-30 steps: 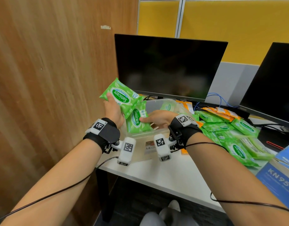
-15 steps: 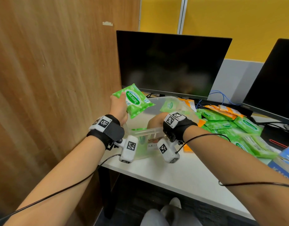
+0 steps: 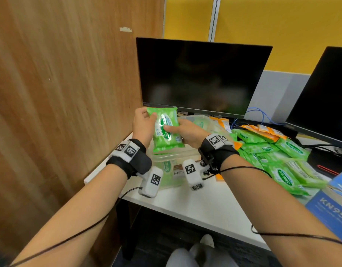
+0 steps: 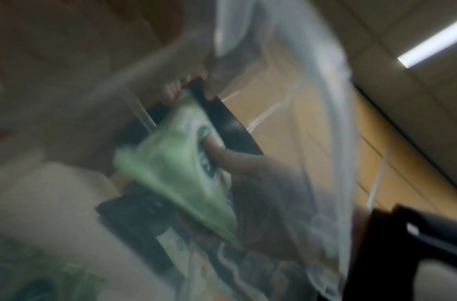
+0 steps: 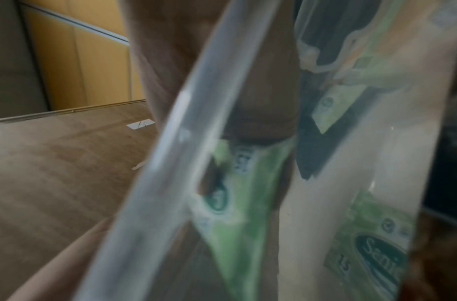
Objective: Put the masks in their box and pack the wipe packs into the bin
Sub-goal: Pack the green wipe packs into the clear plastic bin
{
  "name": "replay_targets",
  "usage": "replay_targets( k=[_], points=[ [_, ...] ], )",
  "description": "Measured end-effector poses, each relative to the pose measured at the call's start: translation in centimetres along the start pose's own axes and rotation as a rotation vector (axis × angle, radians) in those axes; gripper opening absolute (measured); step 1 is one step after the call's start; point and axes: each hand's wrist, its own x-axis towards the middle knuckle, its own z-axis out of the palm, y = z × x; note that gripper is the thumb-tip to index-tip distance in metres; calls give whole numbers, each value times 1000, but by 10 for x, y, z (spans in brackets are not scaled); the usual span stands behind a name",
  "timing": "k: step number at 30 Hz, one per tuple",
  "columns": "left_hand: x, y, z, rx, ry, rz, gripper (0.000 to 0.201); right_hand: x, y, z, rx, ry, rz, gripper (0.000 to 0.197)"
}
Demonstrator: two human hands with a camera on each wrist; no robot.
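wipe pack (image 3: 166,130): green, white-oval label, upright over clear bin (image 3: 174,157) | both hands pinch it

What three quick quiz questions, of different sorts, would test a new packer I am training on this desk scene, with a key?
1. True or false: both hands hold the same green wipe pack.
2. Multiple choice: the loose pile of wipe packs lies A) left of the clear bin, B) right of it, C) on the floor.
3. Fill in: the blue box at the right edge reads ____.

Key:
1. True: the left hand grips its left edge, and the right hand pinches it, thumb on the label.
2. B.
3. KN95.
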Motion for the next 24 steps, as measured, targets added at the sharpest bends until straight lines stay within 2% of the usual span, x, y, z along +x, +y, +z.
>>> replay_targets(
  k=[2,3,5,7,9,11,12,15,17,19,21,24],
  points=[
    [-2,-1,-2,251,130,95,40,5,5,0,-109,37,135,35],
    [-4,0,-2,394,147,123,41,7,6,1,-208,42,179,38],
    [-7,1,0,650,59,93,46,3,8,6,-490,-7,229,47],
    [-6,3,3,866,-76,-8,49,-3,10,6,-900,-62,272,50],
    [-3,7,0,958,-185,-70,49,-7,14,-1,-1158,-105,223,36],
    [-2,5,-8,988,-259,-91,49,-4,20,-10,-1249,-100,254,28],
    [-3,2,-12,979,-275,-102,49,-6,19,-10,-1241,-72,278,31],
    [-7,-5,-19,859,-237,-133,55,-7,12,-7,-1004,-12,323,39],
    [-6,-8,-17,837,-220,-122,58,3,16,-4,-1105,-138,364,34],
    [-5,-8,-15,843,-213,-125,61,16,26,0,-1178,-171,412,28],
    [-4,-8,-14,869,-213,-121,64,23,28,4,-1031,-74,325,26],
    [-6,-5,-14,918,-223,-113,66,18,9,2,-627,243,54,22]
  ],
)
